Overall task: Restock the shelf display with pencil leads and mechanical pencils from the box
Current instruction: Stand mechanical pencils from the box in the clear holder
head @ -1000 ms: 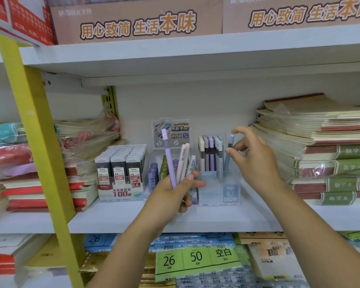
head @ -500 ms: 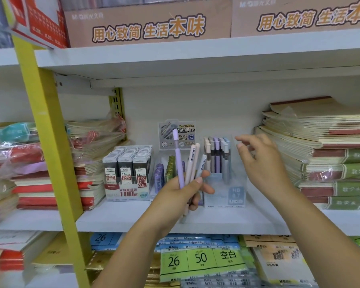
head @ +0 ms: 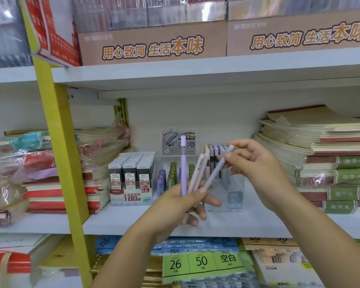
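White shelf (head: 133, 221); before the clear pencil holder (head: 234, 197), left hand (head: 175, 204) grips pastel pencils (head: 183, 173) while right hand (head: 256, 163) pinches 1 grey pencil (head: 216, 171). Likely next: slot it upright into that holder.

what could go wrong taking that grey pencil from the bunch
The right hand pinches the grey pencil only near its top, so it might slip. The left hand holds the purple pencil and pink pencils fanned out; tugging one could loosen the rest.
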`<control>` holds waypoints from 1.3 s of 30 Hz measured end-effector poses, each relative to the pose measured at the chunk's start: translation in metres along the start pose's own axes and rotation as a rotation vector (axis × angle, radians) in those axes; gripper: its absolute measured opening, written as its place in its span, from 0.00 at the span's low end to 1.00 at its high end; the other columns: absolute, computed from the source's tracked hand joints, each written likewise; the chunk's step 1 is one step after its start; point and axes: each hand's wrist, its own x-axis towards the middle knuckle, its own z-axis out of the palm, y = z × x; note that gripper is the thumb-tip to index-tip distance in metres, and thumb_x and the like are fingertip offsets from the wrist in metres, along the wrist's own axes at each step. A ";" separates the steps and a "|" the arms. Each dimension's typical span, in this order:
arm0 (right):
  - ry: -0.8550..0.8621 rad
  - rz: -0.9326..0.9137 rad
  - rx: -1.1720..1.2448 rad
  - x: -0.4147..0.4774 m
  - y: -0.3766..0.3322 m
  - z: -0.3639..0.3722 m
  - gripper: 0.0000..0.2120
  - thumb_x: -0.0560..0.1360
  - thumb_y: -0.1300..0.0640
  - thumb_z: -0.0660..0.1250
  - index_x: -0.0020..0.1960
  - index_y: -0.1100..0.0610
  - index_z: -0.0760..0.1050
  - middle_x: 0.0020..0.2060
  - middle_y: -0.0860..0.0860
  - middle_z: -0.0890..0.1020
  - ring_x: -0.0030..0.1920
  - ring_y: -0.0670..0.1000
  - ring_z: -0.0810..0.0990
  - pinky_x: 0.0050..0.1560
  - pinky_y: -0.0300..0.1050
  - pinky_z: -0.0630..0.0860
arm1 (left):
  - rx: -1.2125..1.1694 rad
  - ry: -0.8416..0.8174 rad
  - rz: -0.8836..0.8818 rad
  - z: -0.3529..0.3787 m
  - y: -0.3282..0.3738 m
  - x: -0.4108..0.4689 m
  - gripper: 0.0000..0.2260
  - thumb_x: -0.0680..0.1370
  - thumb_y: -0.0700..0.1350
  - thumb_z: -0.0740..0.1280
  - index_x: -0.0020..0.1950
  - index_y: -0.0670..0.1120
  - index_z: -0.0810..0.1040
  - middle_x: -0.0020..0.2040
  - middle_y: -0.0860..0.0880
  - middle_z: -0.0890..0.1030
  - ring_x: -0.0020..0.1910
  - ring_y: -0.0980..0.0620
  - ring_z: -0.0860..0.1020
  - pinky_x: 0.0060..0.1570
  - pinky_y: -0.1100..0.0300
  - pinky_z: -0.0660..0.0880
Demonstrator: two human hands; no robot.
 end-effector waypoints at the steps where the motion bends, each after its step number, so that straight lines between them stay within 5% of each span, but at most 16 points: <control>1: 0.002 0.013 0.038 0.001 0.000 -0.004 0.08 0.75 0.64 0.68 0.52 0.56 0.75 0.41 0.55 0.86 0.40 0.49 0.84 0.36 0.37 0.77 | -0.004 0.011 -0.016 -0.006 -0.001 -0.002 0.11 0.81 0.47 0.65 0.63 0.48 0.78 0.51 0.43 0.86 0.32 0.55 0.74 0.29 0.64 0.71; 6: -0.248 0.122 -0.217 -0.006 0.000 -0.022 0.09 0.74 0.68 0.68 0.49 0.56 0.80 0.40 0.53 0.85 0.39 0.50 0.84 0.40 0.36 0.79 | -0.021 0.151 0.055 -0.027 0.001 -0.003 0.05 0.81 0.43 0.66 0.52 0.43 0.79 0.42 0.42 0.83 0.25 0.56 0.65 0.24 0.66 0.63; 10: -0.413 0.096 -0.568 -0.015 -0.001 -0.014 0.04 0.71 0.58 0.74 0.43 0.49 0.84 0.34 0.47 0.84 0.33 0.40 0.77 0.35 0.31 0.72 | 0.062 0.222 0.130 -0.026 0.005 -0.001 0.06 0.80 0.45 0.66 0.46 0.44 0.75 0.38 0.43 0.83 0.24 0.56 0.62 0.23 0.65 0.62; 14: -0.415 0.021 -0.541 -0.021 0.002 0.002 0.04 0.71 0.57 0.75 0.43 0.49 0.83 0.30 0.45 0.81 0.29 0.38 0.74 0.31 0.31 0.70 | 0.092 0.208 0.172 -0.017 0.005 0.002 0.05 0.80 0.45 0.66 0.45 0.45 0.76 0.33 0.45 0.81 0.23 0.56 0.63 0.23 0.65 0.62; 19: -0.489 0.003 -0.509 -0.020 0.007 0.009 0.20 0.72 0.63 0.72 0.53 0.39 0.77 0.42 0.49 0.81 0.43 0.49 0.79 0.48 0.43 0.79 | 0.110 0.183 0.173 -0.009 0.006 0.004 0.07 0.74 0.55 0.68 0.46 0.52 0.79 0.29 0.50 0.72 0.23 0.56 0.63 0.23 0.65 0.61; 24: -0.150 -0.155 -0.285 -0.003 -0.007 -0.014 0.28 0.74 0.63 0.69 0.63 0.35 0.69 0.43 0.52 0.82 0.46 0.55 0.82 0.48 0.51 0.82 | 0.169 0.253 0.096 -0.012 0.000 0.008 0.15 0.80 0.52 0.65 0.57 0.41 0.71 0.27 0.56 0.67 0.24 0.57 0.62 0.24 0.65 0.61; 28: 0.088 -0.368 -0.291 0.004 -0.010 -0.024 0.28 0.75 0.62 0.69 0.62 0.33 0.66 0.43 0.50 0.82 0.45 0.51 0.83 0.49 0.52 0.81 | 0.204 0.239 0.042 -0.010 0.000 0.007 0.11 0.80 0.55 0.65 0.56 0.49 0.72 0.26 0.58 0.67 0.25 0.55 0.61 0.26 0.61 0.58; 35: 0.147 -0.388 -0.482 0.015 0.020 -0.019 0.28 0.74 0.63 0.70 0.59 0.34 0.64 0.43 0.43 0.79 0.43 0.41 0.81 0.45 0.40 0.80 | 0.204 0.224 0.052 -0.011 -0.002 0.005 0.13 0.71 0.65 0.64 0.43 0.56 0.71 0.30 0.54 0.64 0.27 0.53 0.59 0.28 0.58 0.57; 39: 0.083 -0.332 -0.599 0.019 0.035 -0.020 0.25 0.74 0.62 0.71 0.58 0.37 0.65 0.41 0.44 0.78 0.40 0.39 0.79 0.41 0.34 0.76 | 0.218 0.220 0.040 -0.015 -0.006 0.007 0.17 0.70 0.67 0.64 0.44 0.54 0.72 0.30 0.54 0.64 0.26 0.53 0.61 0.25 0.62 0.59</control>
